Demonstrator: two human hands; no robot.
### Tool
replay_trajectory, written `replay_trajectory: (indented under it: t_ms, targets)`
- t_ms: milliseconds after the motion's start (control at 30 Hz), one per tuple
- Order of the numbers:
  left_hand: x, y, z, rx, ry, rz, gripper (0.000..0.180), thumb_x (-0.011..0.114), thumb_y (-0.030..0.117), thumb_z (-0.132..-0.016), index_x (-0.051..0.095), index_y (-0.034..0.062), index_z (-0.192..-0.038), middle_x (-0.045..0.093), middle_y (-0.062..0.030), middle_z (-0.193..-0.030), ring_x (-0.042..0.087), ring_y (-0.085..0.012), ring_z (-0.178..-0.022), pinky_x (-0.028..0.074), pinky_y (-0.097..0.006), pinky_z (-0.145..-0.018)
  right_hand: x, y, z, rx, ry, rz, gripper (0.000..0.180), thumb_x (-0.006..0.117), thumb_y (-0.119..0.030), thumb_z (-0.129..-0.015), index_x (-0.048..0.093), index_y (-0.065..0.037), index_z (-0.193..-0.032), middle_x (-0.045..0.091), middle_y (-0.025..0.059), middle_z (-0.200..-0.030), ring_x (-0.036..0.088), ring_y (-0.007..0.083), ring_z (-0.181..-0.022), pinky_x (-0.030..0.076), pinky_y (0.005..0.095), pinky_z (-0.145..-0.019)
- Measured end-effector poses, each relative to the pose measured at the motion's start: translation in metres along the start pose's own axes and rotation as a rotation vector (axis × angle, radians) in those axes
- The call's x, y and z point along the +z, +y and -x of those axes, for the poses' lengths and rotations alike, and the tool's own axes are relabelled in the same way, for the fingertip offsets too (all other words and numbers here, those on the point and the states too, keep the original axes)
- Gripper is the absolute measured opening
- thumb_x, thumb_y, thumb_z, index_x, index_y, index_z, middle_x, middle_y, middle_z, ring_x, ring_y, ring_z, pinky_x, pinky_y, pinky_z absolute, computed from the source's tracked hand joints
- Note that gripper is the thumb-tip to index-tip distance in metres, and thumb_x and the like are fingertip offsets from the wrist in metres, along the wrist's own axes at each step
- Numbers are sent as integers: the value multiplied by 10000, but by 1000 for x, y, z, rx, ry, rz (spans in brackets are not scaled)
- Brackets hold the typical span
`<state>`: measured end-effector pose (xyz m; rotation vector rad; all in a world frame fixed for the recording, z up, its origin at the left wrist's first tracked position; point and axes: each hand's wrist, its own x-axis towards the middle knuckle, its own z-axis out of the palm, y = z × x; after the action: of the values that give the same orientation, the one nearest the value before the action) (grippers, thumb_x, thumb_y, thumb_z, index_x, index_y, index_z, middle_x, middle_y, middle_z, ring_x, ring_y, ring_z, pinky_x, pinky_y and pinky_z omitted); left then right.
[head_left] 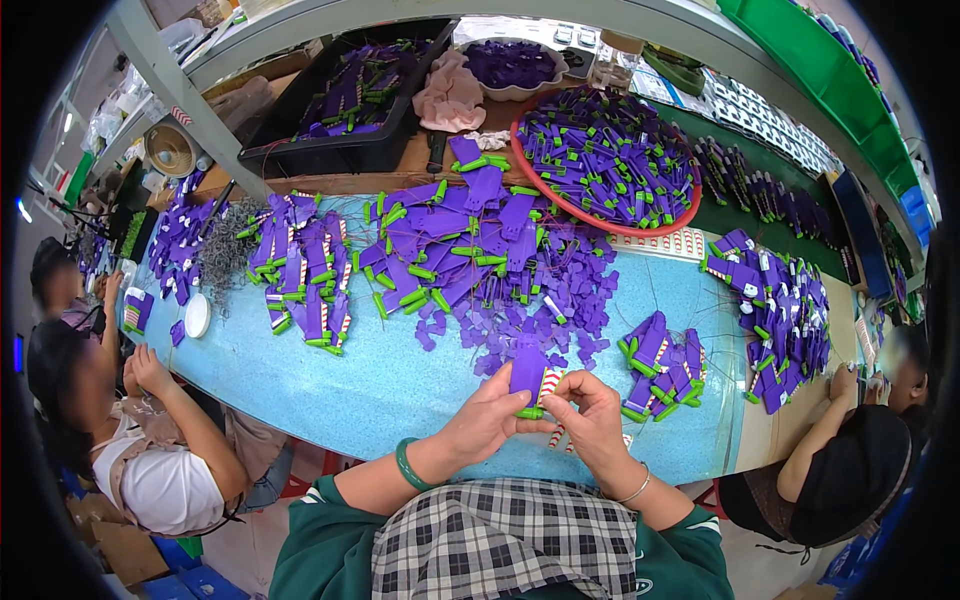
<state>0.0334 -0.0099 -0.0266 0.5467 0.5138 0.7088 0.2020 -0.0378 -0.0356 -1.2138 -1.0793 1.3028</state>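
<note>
My left hand [487, 412] grips a flat purple plastic piece [527, 368] with a bright green end, held over the front edge of the blue table. My right hand [590, 412] is closed at the piece's right side, fingers pinched at a red-and-white striped sticker [550, 382]. Whether the sticker lies fully on the piece is hidden by the fingers. More striped strips [558, 436] show just below my right hand. Straight ahead lies a heap of loose small purple parts [560, 285]. Right of my hands sits a small pile of purple-and-green pieces [662, 368].
Stickered pieces [305, 270] are piled left of centre, beside tangled grey wires [228, 243]. A red basin [692, 212] and a black tray [262, 160] stand behind, under a shelf frame [150, 80]. Co-workers sit at left [165, 460] and right [850, 470].
</note>
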Motion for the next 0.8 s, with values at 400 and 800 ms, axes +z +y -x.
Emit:
replay_trajectory:
  t_ms: [400,800]
  targets:
    - [-2,-4,0,2,-12,40,428,433,46,-930,341,78,-1346,491,-93,-1259,514,-224,-1175,477,-469,-962,-4,8,1,-80,-25,129,113,696,14,-784,595,-10,-827,593,22,-802,535,76,-742,431,225,-688]
    - [7,-8,4,116,-20,-399,298,491,92,-959,403,4,-1229,519,-87,-1146,573,-169,-1037,558,-334,-857,-1,-3,1,-555,97,419,154,710,11,-725,565,-27,-686,567,55,-677,507,166,-651,399,279,-612]
